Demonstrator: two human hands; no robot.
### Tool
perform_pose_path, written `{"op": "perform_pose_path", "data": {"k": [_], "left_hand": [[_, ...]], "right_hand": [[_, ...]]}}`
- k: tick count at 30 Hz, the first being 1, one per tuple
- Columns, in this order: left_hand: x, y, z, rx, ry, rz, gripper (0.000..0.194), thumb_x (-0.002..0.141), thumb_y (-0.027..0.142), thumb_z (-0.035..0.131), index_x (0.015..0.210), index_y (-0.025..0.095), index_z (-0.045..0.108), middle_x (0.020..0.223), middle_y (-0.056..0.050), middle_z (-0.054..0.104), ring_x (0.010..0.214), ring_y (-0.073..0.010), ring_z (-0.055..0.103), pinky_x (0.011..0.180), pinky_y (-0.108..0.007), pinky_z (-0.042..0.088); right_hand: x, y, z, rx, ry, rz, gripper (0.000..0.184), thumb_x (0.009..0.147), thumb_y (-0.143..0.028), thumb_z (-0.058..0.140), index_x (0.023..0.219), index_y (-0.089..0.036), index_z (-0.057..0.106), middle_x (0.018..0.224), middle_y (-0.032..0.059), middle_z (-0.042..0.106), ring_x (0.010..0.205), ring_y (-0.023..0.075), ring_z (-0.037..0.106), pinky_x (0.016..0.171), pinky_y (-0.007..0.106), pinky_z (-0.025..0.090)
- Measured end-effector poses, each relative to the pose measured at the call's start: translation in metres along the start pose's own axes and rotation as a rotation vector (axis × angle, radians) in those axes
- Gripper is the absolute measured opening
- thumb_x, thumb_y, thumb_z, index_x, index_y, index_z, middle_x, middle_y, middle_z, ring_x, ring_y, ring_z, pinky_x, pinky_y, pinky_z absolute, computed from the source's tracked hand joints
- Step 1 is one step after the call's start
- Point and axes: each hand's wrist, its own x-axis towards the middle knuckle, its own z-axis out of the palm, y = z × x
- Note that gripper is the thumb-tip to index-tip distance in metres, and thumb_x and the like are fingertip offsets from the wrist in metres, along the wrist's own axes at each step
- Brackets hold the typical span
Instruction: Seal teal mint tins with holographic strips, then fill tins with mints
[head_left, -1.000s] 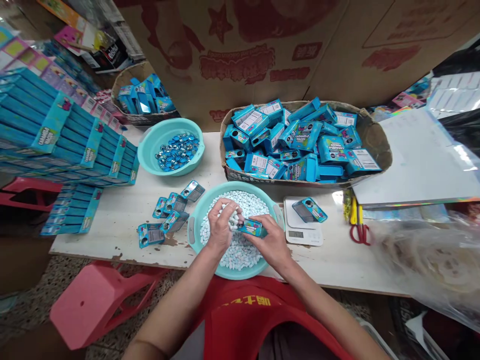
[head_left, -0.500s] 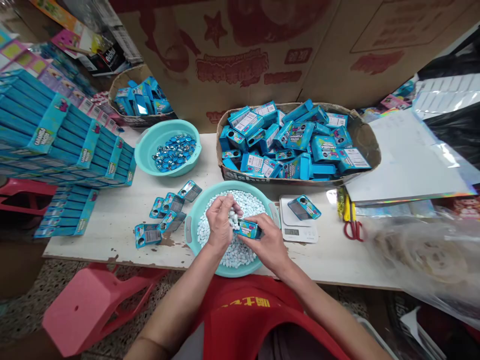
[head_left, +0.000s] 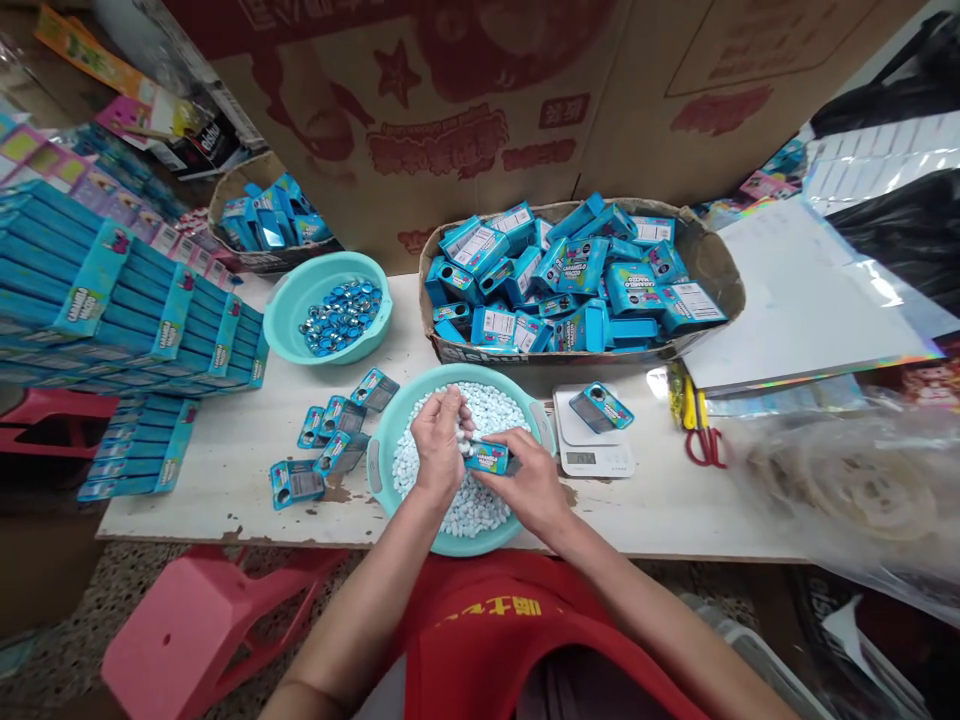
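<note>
My right hand (head_left: 529, 480) grips a small blue candy box (head_left: 489, 457) over the near right part of a turquoise basin (head_left: 381, 470). White candies (head_left: 480, 508) fill the basin. Held against the box's left end, my left hand (head_left: 441, 440) is cupped round a few white candies, some of which show between its fingers. To the right, a white digital scale (head_left: 596, 462) carries another blue box (head_left: 601, 407) lying on its pan. Several more small boxes (head_left: 341, 452), with round holes in their ends, lie on the table left of the basin.
A cardboard tray (head_left: 697, 345) heaped with blue boxes stands behind the basin. A smaller turquoise bowl (head_left: 276, 325) holds blue and silver caps (head_left: 341, 318). Scissors (head_left: 703, 447) lie right of the scale. Stacked blue display packs (head_left: 112, 290) rise at left, above a red stool (head_left: 169, 635).
The camera view has shifted slightly. Fewer candies show between my left hand and the box. Both hands stay at the basin, and the right keeps its hold on the box.
</note>
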Motion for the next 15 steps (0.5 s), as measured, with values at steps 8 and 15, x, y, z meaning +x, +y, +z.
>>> {"op": "perform_pose_path", "data": {"k": [8,15], "left_hand": [[-0.003,-0.003,-0.002,0.010,-0.007,0.051,0.031,0.074,0.042,0.067,0.064,0.015,0.054,0.057,0.004,0.051,0.049,-0.0063,0.049,0.047,-0.018,0.039],[0.005,-0.002,-0.002,-0.004,0.033,0.042,0.035,0.071,0.046,0.070,0.066,0.014,0.056,0.047,0.007,0.040,0.038,-0.0017,0.032,0.035,-0.014,0.022]], "right_hand": [[0.005,0.001,0.004,-0.012,0.002,-0.029,0.029,0.068,-0.019,0.075,0.095,-0.023,0.064,0.088,0.0027,0.064,0.088,0.0215,0.061,0.077,0.034,0.047],[0.009,0.007,0.013,0.025,-0.006,-0.003,0.030,0.066,-0.021,0.078,0.093,-0.023,0.065,0.087,0.0018,0.063,0.087,0.0204,0.060,0.078,0.034,0.047]]}}
